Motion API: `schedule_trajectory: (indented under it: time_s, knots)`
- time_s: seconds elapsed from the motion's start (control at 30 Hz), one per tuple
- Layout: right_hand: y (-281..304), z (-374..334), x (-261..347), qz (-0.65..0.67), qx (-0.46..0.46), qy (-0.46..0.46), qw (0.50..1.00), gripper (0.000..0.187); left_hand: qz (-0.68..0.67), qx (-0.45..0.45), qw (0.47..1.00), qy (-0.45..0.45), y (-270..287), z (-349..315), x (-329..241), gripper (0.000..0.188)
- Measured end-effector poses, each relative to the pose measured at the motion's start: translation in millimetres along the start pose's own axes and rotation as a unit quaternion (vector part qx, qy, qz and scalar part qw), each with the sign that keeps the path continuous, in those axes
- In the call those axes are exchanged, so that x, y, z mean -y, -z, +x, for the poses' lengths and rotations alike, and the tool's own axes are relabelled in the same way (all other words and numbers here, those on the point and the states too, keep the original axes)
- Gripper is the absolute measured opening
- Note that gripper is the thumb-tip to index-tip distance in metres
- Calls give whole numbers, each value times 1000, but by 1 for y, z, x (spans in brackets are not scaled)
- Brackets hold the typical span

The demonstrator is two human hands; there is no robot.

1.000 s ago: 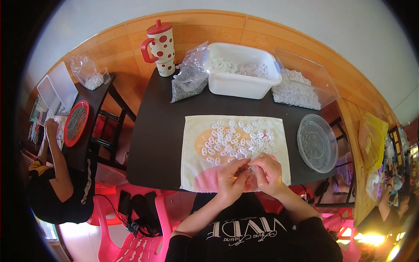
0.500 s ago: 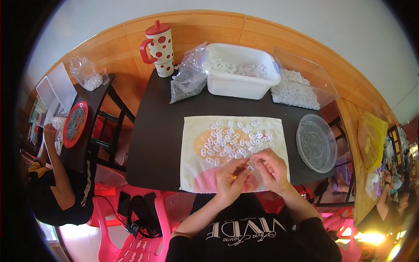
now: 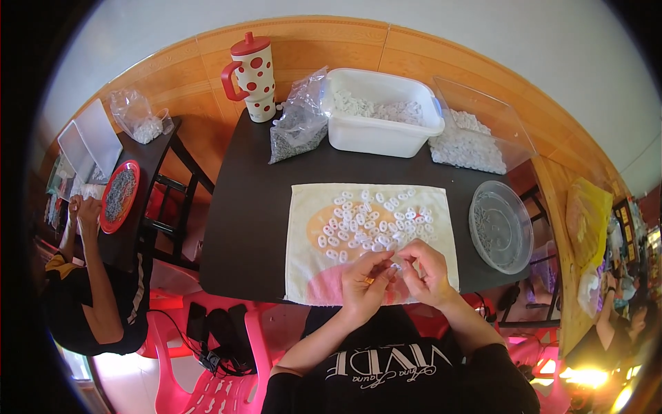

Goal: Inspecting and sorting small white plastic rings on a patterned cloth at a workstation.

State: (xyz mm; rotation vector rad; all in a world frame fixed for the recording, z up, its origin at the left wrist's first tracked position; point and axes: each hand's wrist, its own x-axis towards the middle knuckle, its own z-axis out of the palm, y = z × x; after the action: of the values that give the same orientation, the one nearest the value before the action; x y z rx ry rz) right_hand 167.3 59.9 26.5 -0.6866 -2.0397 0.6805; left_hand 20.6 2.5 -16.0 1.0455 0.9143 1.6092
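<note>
Many small white oval plastic pieces with two holes [image 3: 353, 225] lie spread over a pale towel [image 3: 301, 276] with a peach and pink print. Above the towel's near edge, my left hand [image 3: 367, 281] pinches a small white plastic piece [image 3: 395, 266], mostly hidden by the fingers. Close beside it, my right hand [image 3: 426, 271] is closed too, its thumb and fingertips at the same piece. What else the right fingertips grip is too small to make out. Both hands meet just in front of the loose pieces.
Behind the towel stand a white tub [image 3: 383, 140] of white parts, a plastic bag [image 3: 298, 131] of grey bits and a spotted tumbler [image 3: 258, 79]. A clear box [image 3: 476, 148] and a round clear tray [image 3: 500, 228] are to the right. At left, a person [image 3: 96, 297] works beside a red plate [image 3: 110, 219].
My right hand has come slightly left, closer to my left hand, and its fingertips now meet the piece. At the left table, the other person's two hands have come together.
</note>
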Motion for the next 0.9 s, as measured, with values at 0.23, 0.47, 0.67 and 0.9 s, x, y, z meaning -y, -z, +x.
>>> schedule_trajectory:
  time_s: [0.23, 0.47, 0.67, 0.9]
  knots:
    - [1, 1, -5, -6, 23, 27, 999, 30, 18, 4, 1000, -8, 1, 1, -2, 31]
    - [7, 8, 0, -16, 63, 44, 997, 28, 54, 15, 998, -25, 3, 1, 2, 33]
    - [15, 13, 0, -32, 111, 64, 991, 28, 67, 28, 997, -19, 2, 3, -1, 32]
    - [19, 13, 0, -53, 133, 89, 986, 31, 40, 33, 999, 3, 2, 3, 1, 30]
